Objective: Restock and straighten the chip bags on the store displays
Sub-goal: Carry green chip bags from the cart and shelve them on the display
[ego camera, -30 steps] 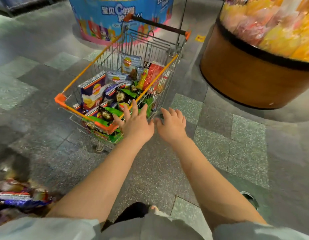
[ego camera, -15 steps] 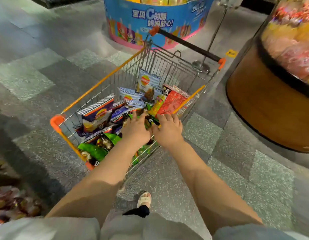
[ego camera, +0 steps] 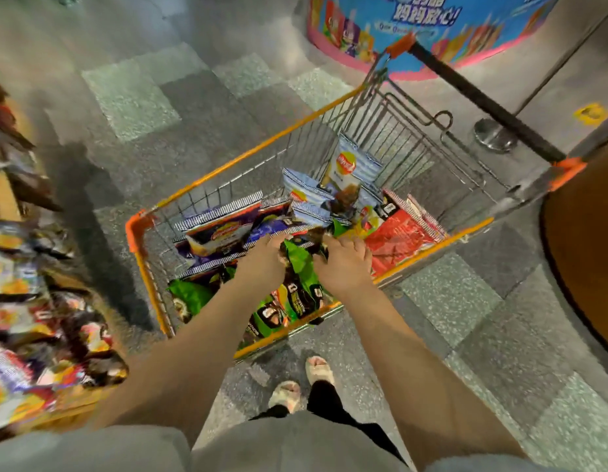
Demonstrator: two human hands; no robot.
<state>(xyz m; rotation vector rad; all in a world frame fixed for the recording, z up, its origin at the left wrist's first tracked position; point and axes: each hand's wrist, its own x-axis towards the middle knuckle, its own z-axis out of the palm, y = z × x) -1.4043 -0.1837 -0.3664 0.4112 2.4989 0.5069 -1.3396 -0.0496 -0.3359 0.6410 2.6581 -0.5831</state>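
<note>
- Orange-rimmed wire shopping cart (ego camera: 144, 229) stands on the grey tiled floor (ego camera: 132, 100), loaded with chip bags.
- Both hands reach down into the cart from its near side, close together.
- Left hand (ego camera: 267, 258) lies on a green chip bag (ego camera: 301, 264), its fingers (ego camera: 273, 240) curled down onto the bag's top edge, next to the purple chip bags (ego camera: 224, 231).
- Right hand (ego camera: 343, 264) lies on the same green bag's right side, fingers (ego camera: 350, 242) bent over the edge; blur means I cannot tell how firmly either hand pinches it.
- More green bags (ego camera: 190, 294) fill the near corner; red chip bags (ego camera: 401, 233) lie along the right wall, and pale blue chip bags (ego camera: 348, 163) lean near the far end.
- A display of mixed snack bags (ego camera: 30, 335), blurred, sits at the left edge.
- A round blue and pink display stand (ego camera: 415, 28) is beyond the cart, and a brown round display (ego camera: 589, 260) is at the right.
</note>
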